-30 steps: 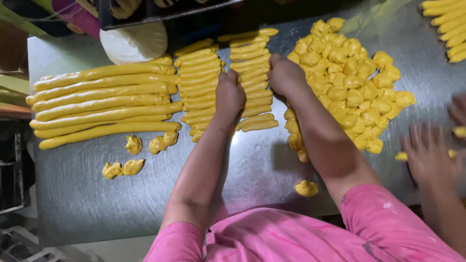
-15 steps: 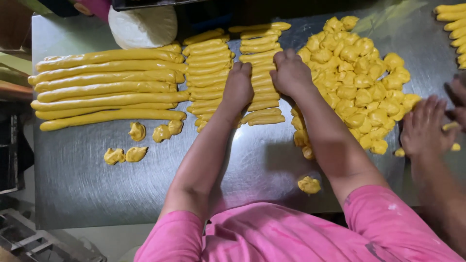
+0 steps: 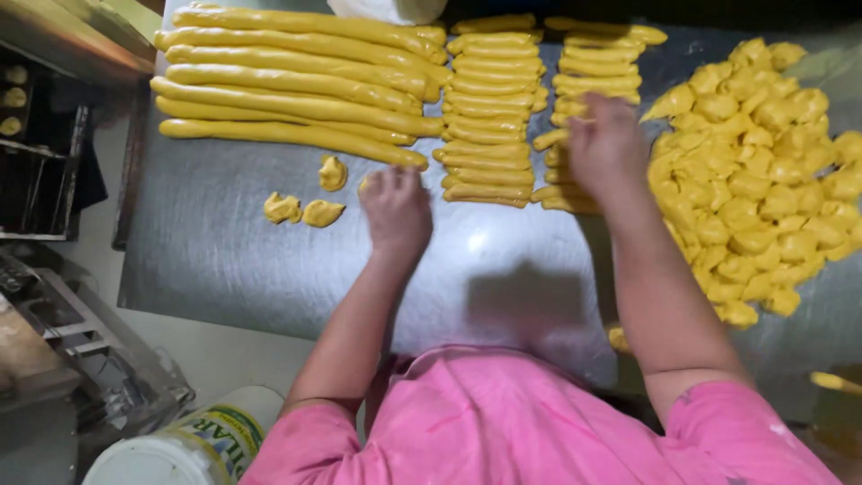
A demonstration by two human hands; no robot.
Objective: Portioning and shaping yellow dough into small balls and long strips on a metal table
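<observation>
My left hand (image 3: 396,208) rests on the steel table (image 3: 224,265) with its fingers curled over a small yellow dough lump (image 3: 364,186) that peeks out at its left edge. More small dough lumps (image 3: 303,211) lie just to its left. My right hand (image 3: 607,146), blurred, lies flat with fingers spread on the right column of short dough sticks (image 3: 584,79). A second column of short sticks (image 3: 489,117) sits between my hands. Long dough ropes (image 3: 287,83) lie side by side at the far left. A heap of dough pieces (image 3: 763,166) fills the right.
A white plastic tub (image 3: 184,445) stands below the table's near edge at lower left. A dark metal rack (image 3: 45,171) is at the left. A white round lump (image 3: 388,9) sits at the far edge. One dough piece (image 3: 619,339) lies by my right forearm.
My left hand has left the short sticks and moved left and nearer, onto the small lumps. My right hand stays on the right column. The other person's hand at the right is out of view.
</observation>
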